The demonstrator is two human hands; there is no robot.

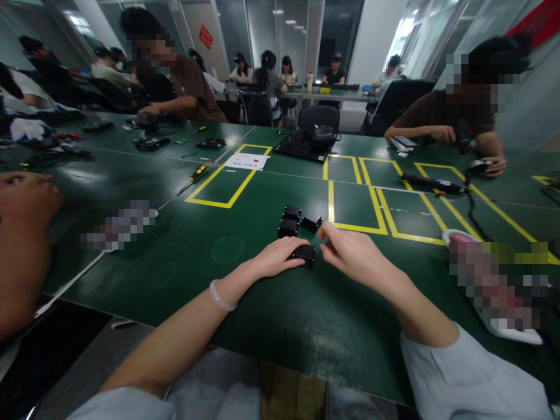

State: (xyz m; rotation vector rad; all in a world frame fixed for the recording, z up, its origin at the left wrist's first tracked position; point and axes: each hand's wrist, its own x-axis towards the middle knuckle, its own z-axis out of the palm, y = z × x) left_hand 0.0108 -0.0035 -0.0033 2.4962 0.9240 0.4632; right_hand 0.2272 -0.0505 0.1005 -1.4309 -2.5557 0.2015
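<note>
On the green table, my left hand (280, 256) has its thumb and fingers closed on a small black block (305, 255) at the near end of a group of blocks. My right hand (350, 251) is just to the right, its fingers curled and bent towards that block; whether something small is between them is hidden. Beyond my left hand lie two black blocks in a line, one nearer (289, 227) and one farther (292, 212). Another black block (311, 221) lies tilted to their right, close to my right fingertips.
Yellow tape rectangles (207, 204) mark the table (262, 315). A yellow-black screwdriver (198, 172) and a paper label (247, 161) lie at the left, a black case (306, 143) farther back. A phone-like item (126, 224) and a white-edged tray (520, 335) flank me. Another person's arm (21, 245) is at left.
</note>
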